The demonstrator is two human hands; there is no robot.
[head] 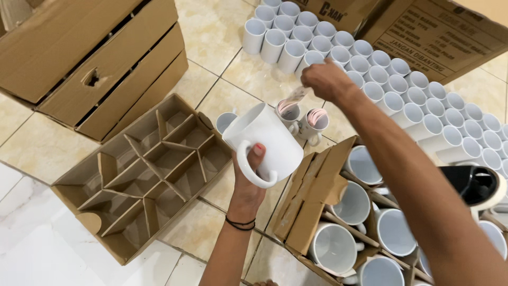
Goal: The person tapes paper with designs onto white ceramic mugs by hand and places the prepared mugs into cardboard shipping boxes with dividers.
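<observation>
Here, white mug (pixel 263 139) hooked (by handle) in left hand (pixel 247 182) fingers (pixel 257 150).

tile floor (pixel 211 32), cardboard boxes (pixel 106 58), white mugs (pixel 381 79)

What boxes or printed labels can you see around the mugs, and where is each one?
Stacked boxes: top left, brown cardboard, flaps shut, one small tear.
Printed box: top right behind the mug rows, brown cardboard with black print.
Divider tray: left of centre on the floor, brown cardboard, cells without mugs.
Mug box: lower right, brown cardboard, white mugs inside.
</observation>
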